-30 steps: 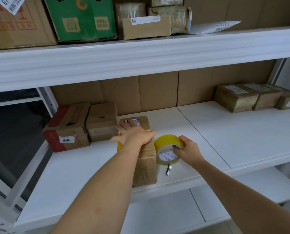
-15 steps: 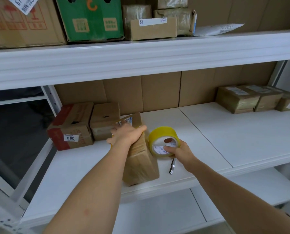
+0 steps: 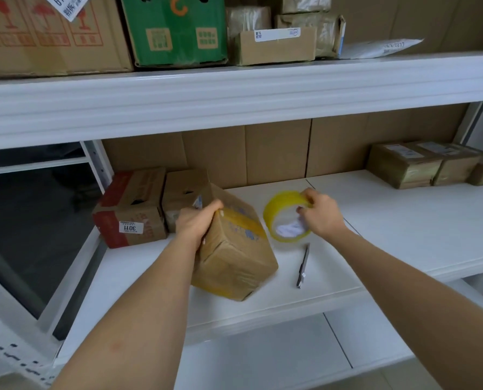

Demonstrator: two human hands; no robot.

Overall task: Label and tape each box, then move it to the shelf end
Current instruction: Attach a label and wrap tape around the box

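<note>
A person's two bare forearms reach from the bottom of the view onto a white shelf (image 3: 403, 220); the left hand (image 3: 196, 222) grips the upper left edge of a brown cardboard box (image 3: 234, 260), fingers curled over the top, and the box sits tilted near the shelf's front, one corner pointing toward the viewer; a strip of yellow tape and some blue print run across its top face; just to the right, the right hand (image 3: 320, 218) holds a roll of yellow tape (image 3: 283, 218) standing on edge, fingers wrapped over the top of the ring and the thumb at its inner rim; the roll is close beside the box, whether touching cannot be told; a slim grey utility knife (image 3: 303, 266) lies flat on the shelf in front of the roll, apart from both hands; behind the left hand, two cardboard boxes stand side by side against the cardboard backing, a red-printed box (image 3: 130, 209) with a white sticker reading 3011 and a plain box (image 3: 182, 192) partly hidden by the tilted box; at the far right end of the shelf, a row of taped parcels (image 3: 428, 164) sits well apart from the work; the upper shelf (image 3: 234, 91) carries a large brown carton, a green carton (image 3: 175, 29), small parcels and a white envelope.
</note>
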